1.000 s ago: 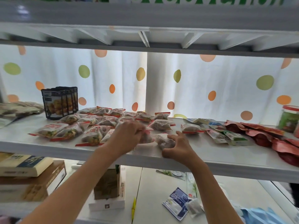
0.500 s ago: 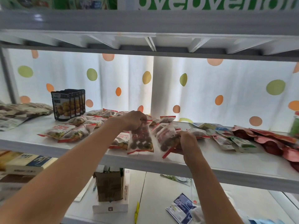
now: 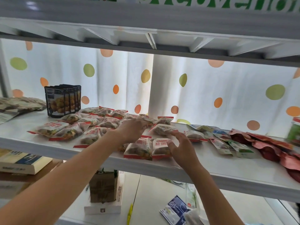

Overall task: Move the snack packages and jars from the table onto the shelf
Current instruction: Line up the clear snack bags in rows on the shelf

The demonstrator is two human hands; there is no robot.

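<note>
Head view: two front packets (image 3: 148, 148) beside two hands (image 3: 181, 147).

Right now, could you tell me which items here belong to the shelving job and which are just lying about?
Job: clear snack packets, black pouches, red packets, green jar, shelf.
Lying about: mask packet, yellow pen, cardboard box, books.

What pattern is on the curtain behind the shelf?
White curtain with green, orange and yellow dots, seen in the head view.
</note>
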